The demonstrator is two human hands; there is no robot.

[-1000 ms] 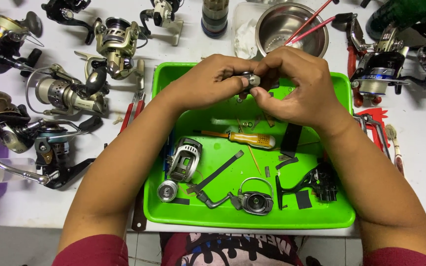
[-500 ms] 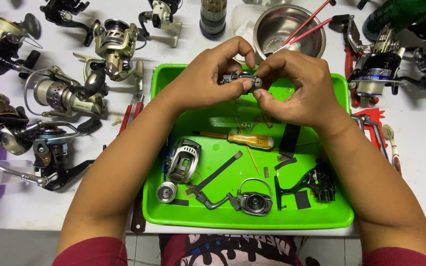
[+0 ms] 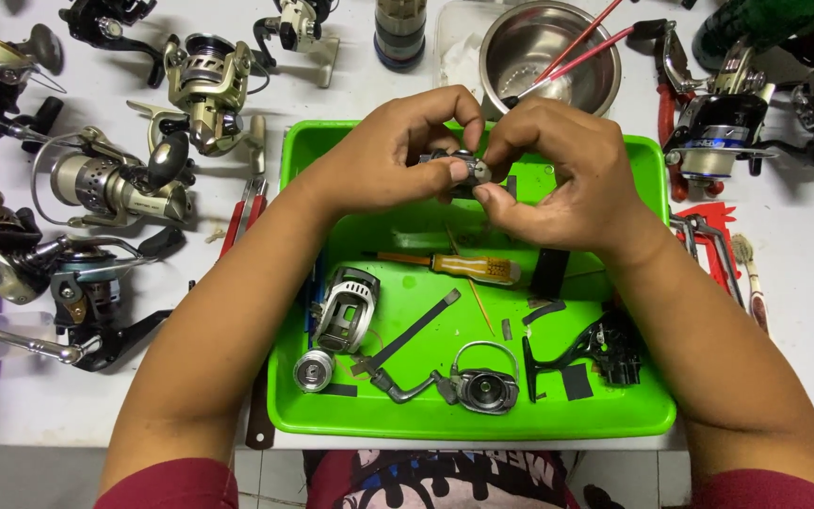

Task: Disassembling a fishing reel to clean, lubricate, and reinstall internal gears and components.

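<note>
Above the green tray [image 3: 657,415], left hand [image 3: 393,160] and right hand [image 3: 567,174] together pinch a small metal reel part [image 3: 468,170] between their fingertips.

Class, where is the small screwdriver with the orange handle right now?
The screwdriver lies in the green tray, mid-frame, just below both hands, above the silver reel body.

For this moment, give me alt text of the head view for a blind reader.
Both hands, left hand and right hand, pinch a small metal part above a green tray of reel pieces and a screwdriver. Fishing reels and a steel bowl lie around.
</note>
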